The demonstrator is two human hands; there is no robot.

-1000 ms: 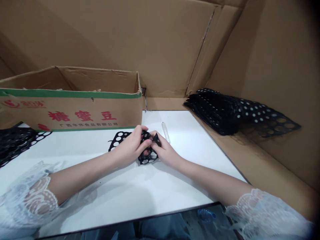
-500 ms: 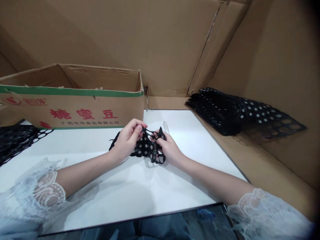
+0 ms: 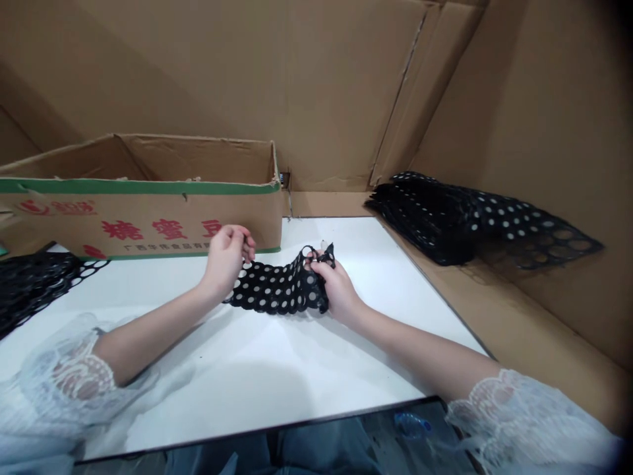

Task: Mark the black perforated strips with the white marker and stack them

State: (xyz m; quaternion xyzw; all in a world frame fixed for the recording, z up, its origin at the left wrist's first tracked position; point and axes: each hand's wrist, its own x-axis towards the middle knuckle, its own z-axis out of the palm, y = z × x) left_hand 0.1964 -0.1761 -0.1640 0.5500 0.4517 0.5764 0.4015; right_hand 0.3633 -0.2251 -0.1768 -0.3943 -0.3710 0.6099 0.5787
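Note:
A strip of black lace fabric (image 3: 271,288) with rows of round holes stretches across the white table between my hands. Its right end is bunched up in my right hand (image 3: 341,290), thumb pressed on top. My left hand (image 3: 225,260) is raised by the strip's left end, fingers curled in a pinch; whatever they hold, if anything, is too small to make out. Part of the fabric's left end is hidden behind that hand. A small whitish tool (image 3: 324,245) shows only its tip behind my right hand.
An open cardboard box (image 3: 148,221) with red lettering stands at the back left. Black lace pieces (image 3: 34,280) lie at the left edge. A thick pile of black dotted lace (image 3: 425,221) rests on cardboard at the right. Cardboard walls (image 3: 237,72) enclose the table (image 3: 277,382).
My hands were together on the fabric, then drew apart. My left hand moved left and up, away from the right one, and the strip now lies more spread out between them.

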